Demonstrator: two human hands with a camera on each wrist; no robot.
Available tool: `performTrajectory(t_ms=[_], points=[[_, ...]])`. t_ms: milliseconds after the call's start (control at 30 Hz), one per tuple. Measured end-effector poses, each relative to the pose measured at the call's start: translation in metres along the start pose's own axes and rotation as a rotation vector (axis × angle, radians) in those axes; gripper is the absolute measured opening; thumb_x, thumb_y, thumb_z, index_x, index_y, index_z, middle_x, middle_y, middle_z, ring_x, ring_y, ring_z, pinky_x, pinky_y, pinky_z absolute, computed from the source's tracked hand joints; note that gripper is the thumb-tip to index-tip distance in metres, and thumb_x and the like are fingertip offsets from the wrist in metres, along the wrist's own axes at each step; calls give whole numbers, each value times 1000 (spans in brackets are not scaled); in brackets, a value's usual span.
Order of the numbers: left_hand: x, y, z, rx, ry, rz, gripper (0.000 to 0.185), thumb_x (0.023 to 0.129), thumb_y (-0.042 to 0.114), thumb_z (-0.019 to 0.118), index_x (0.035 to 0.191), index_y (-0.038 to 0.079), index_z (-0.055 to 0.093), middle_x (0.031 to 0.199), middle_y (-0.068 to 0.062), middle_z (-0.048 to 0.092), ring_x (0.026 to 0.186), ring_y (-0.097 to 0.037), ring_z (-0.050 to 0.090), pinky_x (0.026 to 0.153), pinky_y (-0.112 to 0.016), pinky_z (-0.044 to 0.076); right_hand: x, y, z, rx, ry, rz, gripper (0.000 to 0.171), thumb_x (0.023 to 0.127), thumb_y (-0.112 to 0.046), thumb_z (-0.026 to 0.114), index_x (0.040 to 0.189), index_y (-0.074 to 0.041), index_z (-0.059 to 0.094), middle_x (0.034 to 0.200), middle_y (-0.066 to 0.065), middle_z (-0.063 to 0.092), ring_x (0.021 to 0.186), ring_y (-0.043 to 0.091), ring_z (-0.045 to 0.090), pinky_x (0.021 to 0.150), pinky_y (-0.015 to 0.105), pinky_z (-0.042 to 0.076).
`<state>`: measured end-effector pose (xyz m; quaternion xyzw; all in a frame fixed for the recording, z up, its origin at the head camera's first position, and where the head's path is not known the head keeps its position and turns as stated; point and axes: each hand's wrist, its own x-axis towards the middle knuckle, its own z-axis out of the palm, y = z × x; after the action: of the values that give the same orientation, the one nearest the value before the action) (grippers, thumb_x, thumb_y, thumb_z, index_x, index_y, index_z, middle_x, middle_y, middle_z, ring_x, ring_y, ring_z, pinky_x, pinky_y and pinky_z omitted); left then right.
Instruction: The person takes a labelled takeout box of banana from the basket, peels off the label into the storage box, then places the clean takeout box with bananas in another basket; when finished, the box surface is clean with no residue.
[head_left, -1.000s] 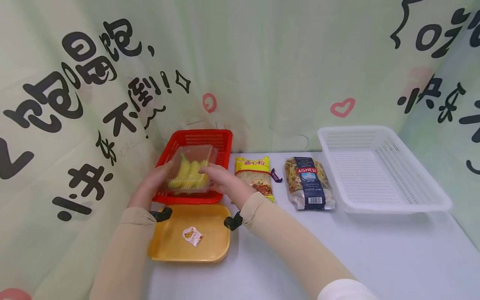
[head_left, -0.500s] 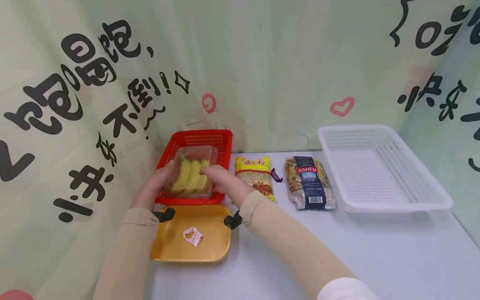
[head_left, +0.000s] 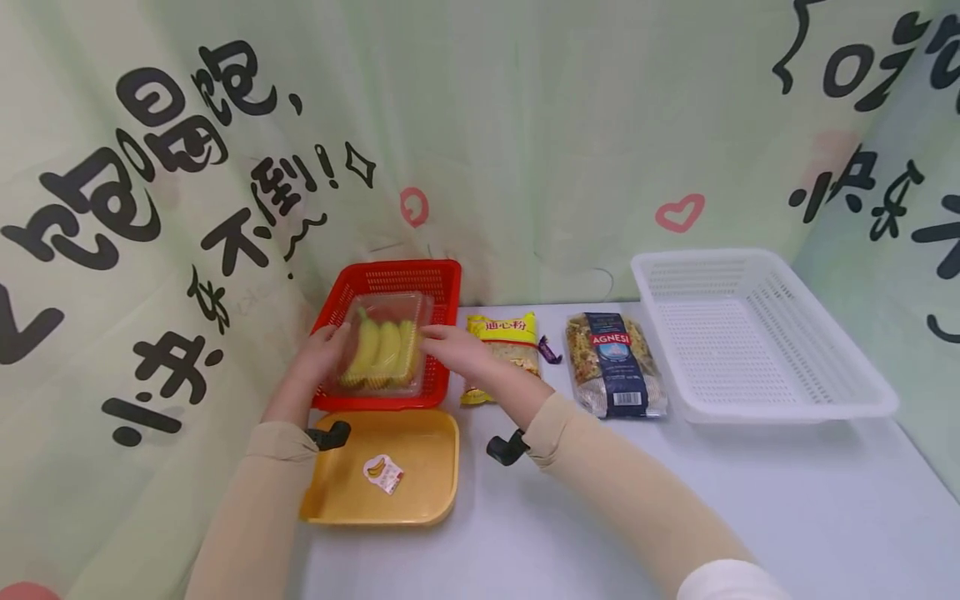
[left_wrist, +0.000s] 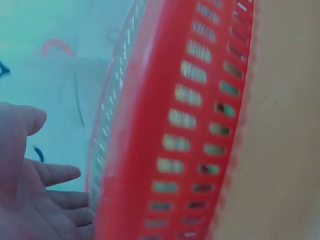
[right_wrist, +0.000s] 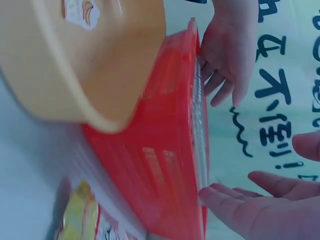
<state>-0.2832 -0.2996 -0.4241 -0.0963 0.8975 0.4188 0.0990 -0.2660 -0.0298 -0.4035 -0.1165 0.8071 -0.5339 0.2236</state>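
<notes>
A clear plastic box with yellow bananas (head_left: 384, 354) inside lies in the red basket (head_left: 446, 287) at the back left. My left hand (head_left: 318, 358) is at the box's left side, over the basket's rim. In the left wrist view its fingers (left_wrist: 57, 174) are spread and relaxed. At the box's right side is my right hand (head_left: 461, 350), palm up in the right wrist view, with extended fingers (right_wrist: 222, 202) by the basket's edge. Neither hand grips anything.
A yellow tray (head_left: 322, 500) with a banana sticker stands in front of the basket. To the right lie a yellow pasta bag (head_left: 501, 329), a small purple-wrapped sweet (head_left: 550, 351) and an AGNESI pasta bag (head_left: 615, 362). A white basket (head_left: 795, 412) stands at far right.
The plastic box has settled down into the red basket. My right hand has let go and drawn away to the right; my left fingers have loosened from the box's side.
</notes>
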Motion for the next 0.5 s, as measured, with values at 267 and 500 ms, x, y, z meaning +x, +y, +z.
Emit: performTrajectory(t_ms=[267,500], points=[[-24,32,22,310,161,275,65,102,47,43,153,7,33,156,-20,33,138,-40,36,114,-59,34,-34,18,-43,-213,34,-84,52,99,-39,52,149,-26,45,154,2,45,139,28,45,106,50,47],[-58,54,54,569,238,435,67,96,47,56,151,13,38,160,-16,30,148,-41,23,119,-63,19,-73,37,-77,-404,52,-153,54,100,-38,50,151,-23,42,160,4,34,148,31,30,115,56,35]])
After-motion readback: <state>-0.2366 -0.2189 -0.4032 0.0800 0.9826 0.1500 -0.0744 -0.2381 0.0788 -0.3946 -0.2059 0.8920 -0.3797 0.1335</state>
